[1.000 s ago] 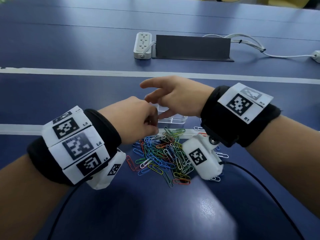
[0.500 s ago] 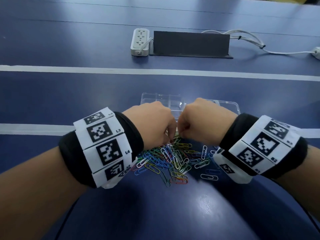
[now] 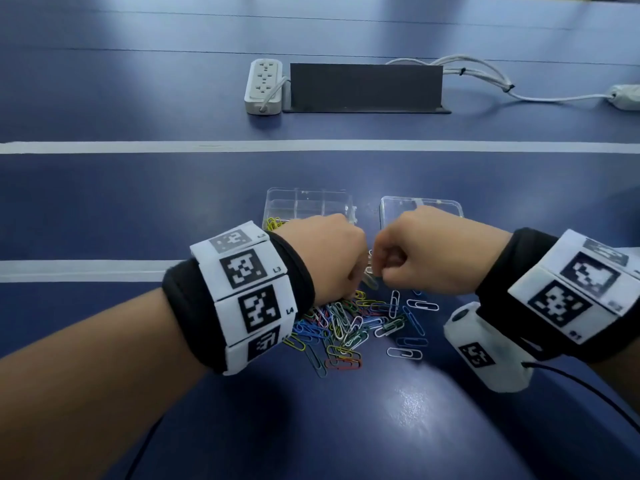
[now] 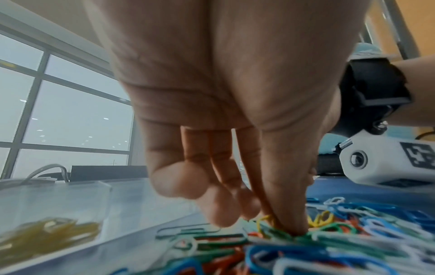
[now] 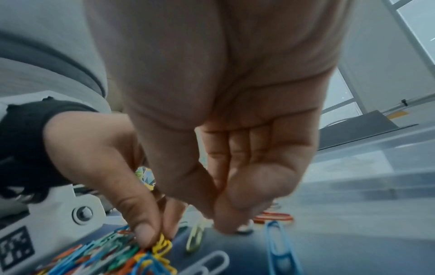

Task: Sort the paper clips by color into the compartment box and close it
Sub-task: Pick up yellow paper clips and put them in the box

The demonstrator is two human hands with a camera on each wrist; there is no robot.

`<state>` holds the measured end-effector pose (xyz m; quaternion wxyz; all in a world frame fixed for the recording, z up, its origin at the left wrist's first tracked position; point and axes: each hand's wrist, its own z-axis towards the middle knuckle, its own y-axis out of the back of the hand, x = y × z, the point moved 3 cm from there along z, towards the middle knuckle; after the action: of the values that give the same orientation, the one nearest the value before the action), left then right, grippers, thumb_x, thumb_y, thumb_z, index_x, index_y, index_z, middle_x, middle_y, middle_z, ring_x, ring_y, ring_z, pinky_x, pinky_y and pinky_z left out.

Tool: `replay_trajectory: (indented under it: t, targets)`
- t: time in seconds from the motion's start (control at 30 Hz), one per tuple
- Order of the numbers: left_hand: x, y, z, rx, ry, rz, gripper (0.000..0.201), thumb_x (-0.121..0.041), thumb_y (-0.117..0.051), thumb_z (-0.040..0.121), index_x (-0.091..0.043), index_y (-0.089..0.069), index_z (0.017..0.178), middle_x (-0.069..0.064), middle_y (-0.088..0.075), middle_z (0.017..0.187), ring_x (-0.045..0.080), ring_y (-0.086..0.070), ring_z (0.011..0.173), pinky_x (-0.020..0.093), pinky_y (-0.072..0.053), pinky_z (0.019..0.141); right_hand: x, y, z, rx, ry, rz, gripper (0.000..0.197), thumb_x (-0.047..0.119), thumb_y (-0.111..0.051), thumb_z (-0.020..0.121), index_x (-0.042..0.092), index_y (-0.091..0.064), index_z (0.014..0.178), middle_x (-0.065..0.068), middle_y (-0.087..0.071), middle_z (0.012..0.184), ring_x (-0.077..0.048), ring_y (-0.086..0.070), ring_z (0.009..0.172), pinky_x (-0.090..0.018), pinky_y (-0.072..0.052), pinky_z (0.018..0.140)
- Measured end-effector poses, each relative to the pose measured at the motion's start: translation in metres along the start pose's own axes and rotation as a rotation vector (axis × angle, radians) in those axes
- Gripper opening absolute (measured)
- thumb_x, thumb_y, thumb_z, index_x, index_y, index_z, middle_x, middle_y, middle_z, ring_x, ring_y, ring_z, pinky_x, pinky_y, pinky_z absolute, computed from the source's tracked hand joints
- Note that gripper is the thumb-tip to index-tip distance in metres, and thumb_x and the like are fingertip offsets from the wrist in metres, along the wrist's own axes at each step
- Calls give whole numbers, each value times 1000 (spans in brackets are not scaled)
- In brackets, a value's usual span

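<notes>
Both hands have dropped onto the paper clip pile [image 3: 349, 327] at lower centre since a second ago: left hand [image 3: 325, 258] grip pinches a yellow clip [image 4: 267, 219]; right hand [image 3: 429, 254] grip curled, contents unclear. Compartment box [image 3: 308, 202], above, lid open, holds only yellow clips; most sorting remains. Blue counter [image 3: 138, 202], windowed room.

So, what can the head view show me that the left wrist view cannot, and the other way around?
Only the head view shows the whole layout: the compartment box, its open lid, the power strip and both hands from above. Only the left wrist view shows the left hand from below, its thumb and finger pinching a yellow clip. Both show the clip pile and yellow clips already in the box.
</notes>
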<state>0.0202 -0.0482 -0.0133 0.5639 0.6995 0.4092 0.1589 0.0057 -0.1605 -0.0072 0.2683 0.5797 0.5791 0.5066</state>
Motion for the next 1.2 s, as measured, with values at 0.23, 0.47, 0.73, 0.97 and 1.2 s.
replay_trajectory:
  t: [0.23,0.47,0.73,0.97,1.2]
  targets:
    - [9,7,-5,-14,-2,-38,8,-21,-60,74,-22,-63,67,-5,-61,69,18,-59,73,33,-55,75,3,-6,0,-28,16,-51,14,31,-63,79,21,-70,85,9,-53,60,-19,-54,68,-32,-53,77]
    - [11,10,-9,-52,-6,-59,11,-19,-58,76,-26,-56,85,-13,-47,64,9,-45,66,26,-46,73,12,-9,4,-18,36,-113,12,23,-60,78,17,-70,77,1,-66,69,-22,-59,73,-31,-54,74]
    - [10,3,-7,-8,-25,29,14,-17,-48,78,-26,-44,67,-8,-41,70,21,-51,81,41,-51,82,7,-11,-3,-64,63,-141,19,27,-59,76,26,-58,95,10,-44,56,-4,-36,51,-40,-48,88]
    - [4,-4,-3,25,-42,106,16,-20,-35,91,-19,-40,76,1,-48,85,25,-53,87,37,-49,81,7,-8,-10,-62,41,-153,19,24,-54,77,27,-69,87,4,-58,67,-15,-45,62,-26,-39,63]
    - [3,-8,0,44,-28,144,28,-34,-50,84,-12,-65,92,6,-64,93,28,-62,91,41,-54,79,14,-16,-9,-51,139,-197,25,24,-49,77,15,-72,80,-7,-68,77,-29,-57,70,-37,-52,68]
